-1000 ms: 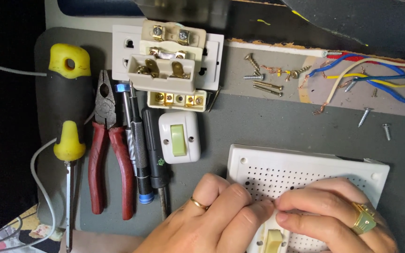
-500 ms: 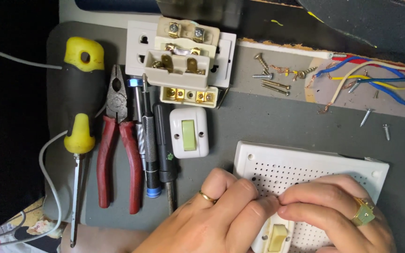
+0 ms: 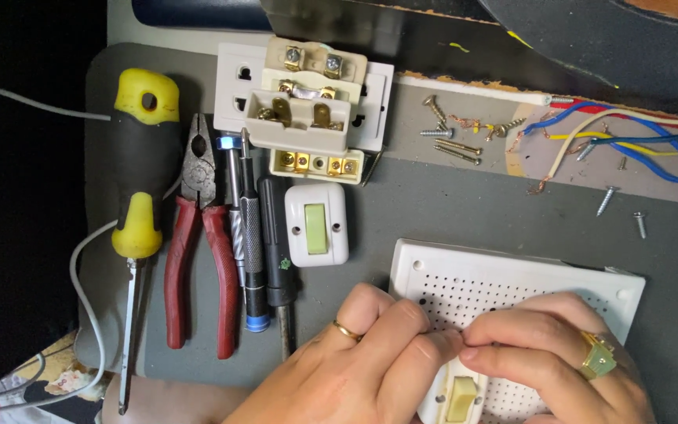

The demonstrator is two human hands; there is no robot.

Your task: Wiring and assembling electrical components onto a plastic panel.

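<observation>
Both hands sit at the bottom edge of the view over a white perforated plastic board (image 3: 512, 286) lying flat on the grey work mat (image 3: 449, 212). Left hand (image 3: 355, 369), gold ring on one finger, has fingers curled and pressed close together, fingertips meeting the right hand's at the board's middle. Right hand (image 3: 559, 361), big green-stone ring, also curled, thumb and forefinger pinched together against the left fingertips; something tiny may be held between them, cannot tell what, too small and covered. Just below the fingertips a small white rocker switch with pale yellow-green button (image 3: 458, 396) rests on the board's lower edge, partly under the hands.

Left of the board, apart from it, a second white rocker switch with green button (image 3: 316, 226) lies flat on the mat. Above that, a white wall socket plate (image 3: 233, 86) with beige terminal blocks with brass contacts (image 3: 308, 118) stacked on top.

Tools in a row at the mat's left side: large yellow-and-black handled screwdriver (image 3: 141, 157), red-handled pliers (image 3: 200, 251), slim silver precision screwdriver with blue end (image 3: 251, 259), black-handled screwdriver (image 3: 278, 259), all side by side, near touching. Thin white cable (image 3: 80, 267) loops past the mat's left edge.

Upper right: loose silver screws (image 3: 453, 141) near the socket, more scattered by a bundle of blue, yellow, white and red wires (image 3: 629, 137) on a tan board.
</observation>
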